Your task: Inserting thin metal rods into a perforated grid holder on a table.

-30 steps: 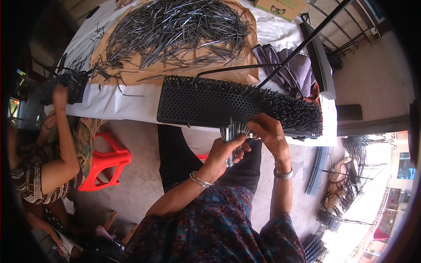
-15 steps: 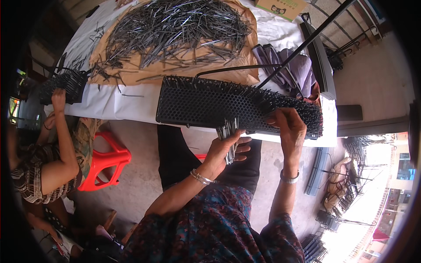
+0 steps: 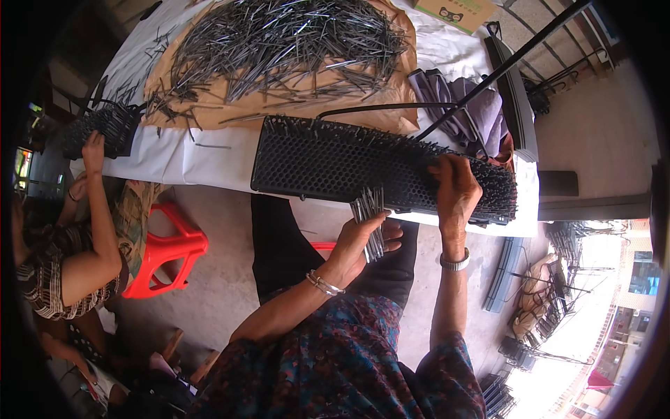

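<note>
A bundle of thin grey metal strips (image 3: 371, 209) is clasped in my left hand (image 3: 350, 246), its upper ends close to the front edge of a black perforated rack (image 3: 328, 162). My right hand (image 3: 458, 194) is over the rack's right part, fingers pinched and pointing into the holes. Whatever is between those fingertips is hidden. Many strips stick out of the rack along its back and right end, while holes at the left and middle show bare. Beyond it, a large heap of loose strips (image 3: 293, 49) lies on brown paper (image 3: 234, 117).
A black rod (image 3: 506, 68) slants over the table beside purple-grey cloth (image 3: 481, 105). A cardboard box (image 3: 457, 12) stands at the back. On the left, another person's hand (image 3: 93, 150) works at a similar rack (image 3: 118, 129), near a red plastic stool (image 3: 171, 255).
My right hand has moved slightly left and up, its fingers now closer against the rack. My left hand still holds the strips, shifted slightly right in view.
</note>
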A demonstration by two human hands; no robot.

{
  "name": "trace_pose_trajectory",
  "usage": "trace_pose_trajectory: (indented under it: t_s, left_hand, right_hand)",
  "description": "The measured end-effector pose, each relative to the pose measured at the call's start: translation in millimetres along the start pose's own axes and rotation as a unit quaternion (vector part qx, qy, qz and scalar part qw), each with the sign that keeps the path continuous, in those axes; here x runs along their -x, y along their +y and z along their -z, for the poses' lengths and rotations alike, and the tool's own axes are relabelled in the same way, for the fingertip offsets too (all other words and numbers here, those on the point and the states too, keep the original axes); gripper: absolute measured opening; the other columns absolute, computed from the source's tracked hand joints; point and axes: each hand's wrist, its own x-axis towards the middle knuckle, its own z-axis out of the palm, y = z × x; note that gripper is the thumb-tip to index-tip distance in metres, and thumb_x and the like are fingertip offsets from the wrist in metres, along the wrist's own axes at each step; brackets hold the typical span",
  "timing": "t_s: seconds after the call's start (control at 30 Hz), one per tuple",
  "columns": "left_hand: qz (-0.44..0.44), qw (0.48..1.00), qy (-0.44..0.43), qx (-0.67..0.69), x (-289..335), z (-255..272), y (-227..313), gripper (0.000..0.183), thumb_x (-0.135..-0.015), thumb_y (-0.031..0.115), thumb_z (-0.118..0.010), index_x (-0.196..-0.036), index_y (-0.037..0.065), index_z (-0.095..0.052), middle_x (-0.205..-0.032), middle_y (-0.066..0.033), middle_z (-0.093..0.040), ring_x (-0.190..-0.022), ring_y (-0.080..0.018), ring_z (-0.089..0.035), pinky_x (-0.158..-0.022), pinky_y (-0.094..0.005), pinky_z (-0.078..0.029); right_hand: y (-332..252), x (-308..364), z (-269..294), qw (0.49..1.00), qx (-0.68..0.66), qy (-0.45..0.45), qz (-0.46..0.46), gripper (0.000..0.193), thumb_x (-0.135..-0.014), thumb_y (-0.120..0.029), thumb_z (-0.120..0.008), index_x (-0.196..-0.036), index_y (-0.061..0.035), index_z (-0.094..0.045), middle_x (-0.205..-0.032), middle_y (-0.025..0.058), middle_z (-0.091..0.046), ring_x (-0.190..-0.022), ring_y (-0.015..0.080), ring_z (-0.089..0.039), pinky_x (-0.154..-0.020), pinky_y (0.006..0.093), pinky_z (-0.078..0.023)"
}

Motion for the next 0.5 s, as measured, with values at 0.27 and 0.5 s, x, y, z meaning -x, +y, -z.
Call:
trace_pose_trajectory:
  t_s: [0.27, 0.5]
  left_hand:
    - [-0.018, 0.999, -0.002, -0.051, 2, 4, -2, 0.023, -0.098, 0.021, -0.055, -0.11, 0.002, -0.059, -0.084, -0.0085, -0.063, -0.075, -0.0182, -0.063, -0.064, -0.0339, -0.055]
    - [-0.058, 0.994, -0.005, -0.092, 7, 1, -2, 0.028, -0.096, 0.029, -0.058, -0.104, 0.003, -0.063, -0.071, -0.0038, -0.062, -0.059, -0.0133, -0.059, -0.049, -0.0264, -0.044]
  right_hand:
    - [-1, -12, 2, 0.992, 0.075, -0.066, 0.071, 0.007, -0.089, -0.006, -0.062, -0.093, -0.0031, -0.067, -0.082, 0.0079, -0.066, -0.07, 0.0176, -0.068, -0.061, 0.0273, -0.049]
    - [0, -16, -18, 0.963, 0.223, -0.085, 0.128, 0.007, -0.084, -0.013, -0.068, -0.09, -0.0102, -0.071, -0.085, 0.006, -0.059, -0.08, 0.0266, -0.059, -0.068, 0.0376, -0.048]
